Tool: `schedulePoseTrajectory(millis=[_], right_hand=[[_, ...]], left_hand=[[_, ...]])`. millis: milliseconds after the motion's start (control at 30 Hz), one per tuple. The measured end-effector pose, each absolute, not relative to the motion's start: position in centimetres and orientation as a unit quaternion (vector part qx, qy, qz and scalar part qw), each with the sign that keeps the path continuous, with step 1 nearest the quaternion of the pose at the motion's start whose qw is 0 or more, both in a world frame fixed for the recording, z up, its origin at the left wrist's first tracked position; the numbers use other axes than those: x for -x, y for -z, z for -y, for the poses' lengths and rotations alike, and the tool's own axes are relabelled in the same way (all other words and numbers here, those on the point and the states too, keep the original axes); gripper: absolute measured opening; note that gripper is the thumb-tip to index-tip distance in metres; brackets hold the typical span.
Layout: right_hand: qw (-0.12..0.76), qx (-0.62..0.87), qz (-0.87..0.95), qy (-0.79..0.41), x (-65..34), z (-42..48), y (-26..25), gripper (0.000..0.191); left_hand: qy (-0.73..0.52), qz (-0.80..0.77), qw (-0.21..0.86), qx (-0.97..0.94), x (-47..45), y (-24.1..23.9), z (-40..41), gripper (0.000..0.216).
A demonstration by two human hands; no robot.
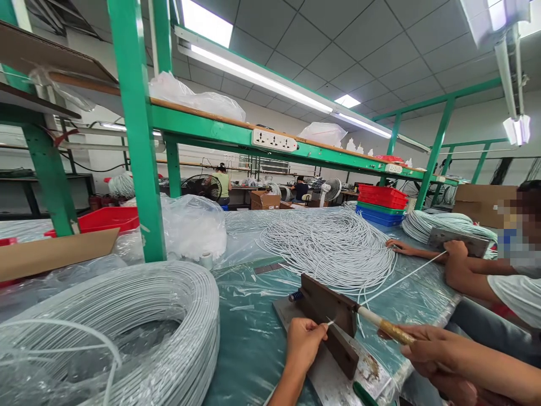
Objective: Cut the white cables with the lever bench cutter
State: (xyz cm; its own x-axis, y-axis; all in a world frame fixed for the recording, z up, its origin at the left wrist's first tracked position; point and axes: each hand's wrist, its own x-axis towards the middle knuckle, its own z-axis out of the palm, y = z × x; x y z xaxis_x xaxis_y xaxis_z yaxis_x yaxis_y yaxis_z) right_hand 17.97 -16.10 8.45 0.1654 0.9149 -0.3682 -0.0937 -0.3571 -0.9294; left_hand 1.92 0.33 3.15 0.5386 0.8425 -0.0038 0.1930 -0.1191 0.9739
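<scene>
At the tabletop's (253, 349) near edge, my left hand (302, 343) pinches a short white wire end (329, 322) against the cutter (329, 316), while my right hand (426, 344) is closed around its taped lever handle (391, 329). Holding the wire flat and square to the blade looks wise. Beyond lie a tangled wire pile (333, 245), a co-worker's hands (454, 248), and stacked trays (380, 204).

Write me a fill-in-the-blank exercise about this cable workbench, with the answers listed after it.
1. The left hand pinches a thin white ____ at the cutter.
2. The right hand grips the cutter's ____.
3. The stacked trays at the far end of the bench are red, green and ____.
4. The shelf frame above the bench is painted ____.

Missing words: wire; handle; blue; green
</scene>
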Motion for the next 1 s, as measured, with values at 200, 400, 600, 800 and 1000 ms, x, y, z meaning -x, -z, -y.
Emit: schedulePoseTrajectory(millis=[200, 400, 600, 800, 1000], right_hand=[[0.448, 0.604, 0.345, -0.562, -18.7, 16.1, -7.8, 0.045], [0.439, 0.607, 0.355, -0.558, -18.2, 16.2, -8.5, 0.046], [0.470, 0.598, 0.346, -0.549, -17.7, 16.4, -8.8, 0.034], [0.435, 0.598, 0.354, -0.573, -18.2, 16.4, -8.7, 0.045], [0.451, 0.598, 0.341, -0.568, -18.6, 16.3, -8.4, 0.048]], left_hand=[[-0.294, -0.375, 0.545, -0.690, -1.9, -2.8, -0.7, 0.025], [-0.285, -0.376, 0.533, -0.703, -2.0, -2.6, -0.8, 0.026], [-0.311, -0.388, 0.446, -0.744, -1.9, -2.2, -0.6, 0.027], [-0.309, -0.391, 0.393, -0.773, -1.5, -2.1, -0.3, 0.028], [-0.311, -0.401, 0.369, -0.778, -1.0, -2.8, 0.4, 0.012]])
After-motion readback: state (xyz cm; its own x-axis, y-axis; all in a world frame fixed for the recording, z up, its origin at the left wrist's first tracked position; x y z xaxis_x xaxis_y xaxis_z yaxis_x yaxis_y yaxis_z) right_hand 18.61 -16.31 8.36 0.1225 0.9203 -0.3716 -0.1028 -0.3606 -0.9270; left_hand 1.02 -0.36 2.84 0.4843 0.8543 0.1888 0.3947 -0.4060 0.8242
